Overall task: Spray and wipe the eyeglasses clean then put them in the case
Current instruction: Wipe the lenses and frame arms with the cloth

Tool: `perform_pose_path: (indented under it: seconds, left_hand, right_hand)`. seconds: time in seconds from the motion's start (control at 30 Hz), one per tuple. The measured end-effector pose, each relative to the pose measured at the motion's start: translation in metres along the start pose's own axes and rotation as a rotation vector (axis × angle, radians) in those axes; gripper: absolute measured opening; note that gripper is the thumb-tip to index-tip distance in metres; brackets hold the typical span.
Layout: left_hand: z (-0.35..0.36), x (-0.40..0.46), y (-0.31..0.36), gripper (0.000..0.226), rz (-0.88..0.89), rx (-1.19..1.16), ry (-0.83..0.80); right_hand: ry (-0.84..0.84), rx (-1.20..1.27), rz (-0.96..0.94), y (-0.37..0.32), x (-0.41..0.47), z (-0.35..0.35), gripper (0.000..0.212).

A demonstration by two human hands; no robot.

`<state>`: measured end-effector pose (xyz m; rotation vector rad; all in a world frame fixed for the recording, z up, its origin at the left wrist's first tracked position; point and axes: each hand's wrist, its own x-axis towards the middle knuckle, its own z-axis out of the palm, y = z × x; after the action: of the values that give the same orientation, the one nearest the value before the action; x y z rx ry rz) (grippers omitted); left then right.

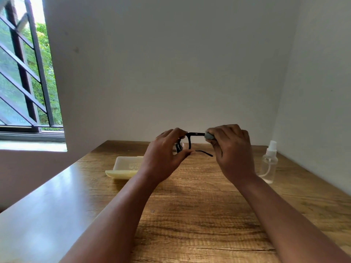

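Eyeglasses (191,138): black frame, held above the wooden table (190,215) at about 12 o'clock from the viewer, between both hands; one temple arm hangs free below, pointing toward 3 o'clock.
Left hand (165,154): fingers curled over the top of the frame's left end, thumb extended beneath; it grips the glasses by that end.
Right hand (231,149): fingers curled, pinching a grey cloth (209,136) against the frame's right end; whether the cloth covers the lens cannot be told.
Case (125,168): pale yellow, lying open on the table at about 10 o'clock from the hands, partly hidden by the left wrist; nothing visible inside the exposed part.
Spray bottle (269,162): clear, white nozzle, standing upright at about 3 o'clock from the right hand, near the side wall, apart from both hands.
Window (24,73): barred, at the far left, about 10 o'clock, greenery outside.
Table surface: wood grain, glare along its left edge.
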<state>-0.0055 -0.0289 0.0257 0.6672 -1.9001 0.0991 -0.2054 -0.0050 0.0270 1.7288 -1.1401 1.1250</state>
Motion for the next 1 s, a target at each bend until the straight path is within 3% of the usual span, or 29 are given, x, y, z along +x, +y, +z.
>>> perform_pose_path:
  seconds: [0.37,0.6,0.8,1.0]
  left_hand:
    - [0.003,0.000,0.000,0.046,0.009,0.004,-0.023]
    - [-0.002,0.003,0.001,0.046,-0.037,-0.073,0.071]
    - [0.000,0.003,0.001,0.047,-0.050,-0.120,0.083]
    - [-0.003,0.003,0.001,0.044,-0.056,-0.129,0.075]
  right_hand:
    - [0.044,-0.060,-0.086,-0.019,0.003,0.004,0.017]
    - [0.099,-0.081,0.149,0.017,-0.001,0.002,0.012]
    - [-0.021,-0.075,0.409,0.041,-0.012,0.012,0.014]
    - [0.042,-0.099,0.307,0.035,-0.010,0.009,0.015]
